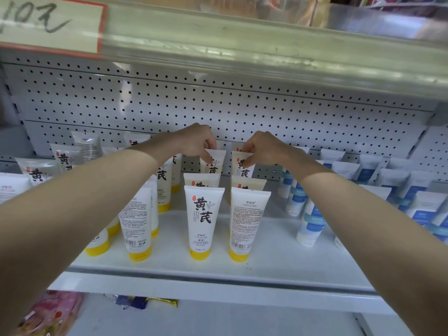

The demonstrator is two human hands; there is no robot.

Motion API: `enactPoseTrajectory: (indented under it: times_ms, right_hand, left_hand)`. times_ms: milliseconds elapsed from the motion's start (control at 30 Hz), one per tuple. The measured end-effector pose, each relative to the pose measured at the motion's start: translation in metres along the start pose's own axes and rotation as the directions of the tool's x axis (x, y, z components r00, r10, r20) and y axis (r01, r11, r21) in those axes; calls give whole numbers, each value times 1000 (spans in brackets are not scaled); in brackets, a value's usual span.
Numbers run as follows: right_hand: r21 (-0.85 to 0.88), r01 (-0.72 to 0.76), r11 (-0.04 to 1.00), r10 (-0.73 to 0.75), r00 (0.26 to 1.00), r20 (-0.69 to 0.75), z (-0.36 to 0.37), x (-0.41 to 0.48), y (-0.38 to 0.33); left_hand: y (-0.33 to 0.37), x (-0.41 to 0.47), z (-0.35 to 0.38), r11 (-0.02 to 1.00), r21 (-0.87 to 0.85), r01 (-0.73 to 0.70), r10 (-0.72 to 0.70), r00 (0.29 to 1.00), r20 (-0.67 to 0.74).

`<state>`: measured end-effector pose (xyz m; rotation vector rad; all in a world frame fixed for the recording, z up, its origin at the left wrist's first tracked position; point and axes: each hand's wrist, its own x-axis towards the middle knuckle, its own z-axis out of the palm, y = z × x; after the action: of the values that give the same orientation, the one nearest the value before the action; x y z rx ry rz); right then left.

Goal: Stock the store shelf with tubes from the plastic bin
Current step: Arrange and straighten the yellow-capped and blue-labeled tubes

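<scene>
Fingers on both sides are pinched on the top crimps: left hand (pixel 196 144) on one far tube (pixel 218 161), right hand (pixel 263 147) on its neighbour tube (pixel 240 166) just to the right. Both stand upright at the far end of two rows, close to the pegboard (pixel 242 112). I'd guess it's just settle down and let go. The near yellow-capped tubes (pixel 203 219) crowd the front, the blue tubes (pixel 310 214) sit off right, and there's no bin in view.
</scene>
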<state>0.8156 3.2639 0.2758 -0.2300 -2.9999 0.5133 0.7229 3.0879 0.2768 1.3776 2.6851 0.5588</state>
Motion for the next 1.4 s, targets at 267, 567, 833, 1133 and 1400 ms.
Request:
enactPoseTrajectory:
  times_ms: [267,567,833,1133,1400]
  right_hand:
    - [3,-5,1000,5,1000,-2,0,-2,-1]
    - [4,-20,1000,20,1000,4,0,-2,0]
    - [12,-4,1000,4,1000,-14,-9,-14,-4]
    - [28,44,999,-42,997,-70,-30,-44,-18]
    - [63,40,997,-37,998,-45,-35,-70,-28]
  left_hand:
    - [-1,-1,0,1000,5,-2,2,1000,-2]
    - [0,-2,0,1000,9,17,-17,1000,12]
    - [0,-10,-8,999,-12,53,-53,998,-17]
    - [17,-45,-25,994,-111,21,-34,993,-116]
    - [42,-74,-32,992,-126,0,-5,999,-43]
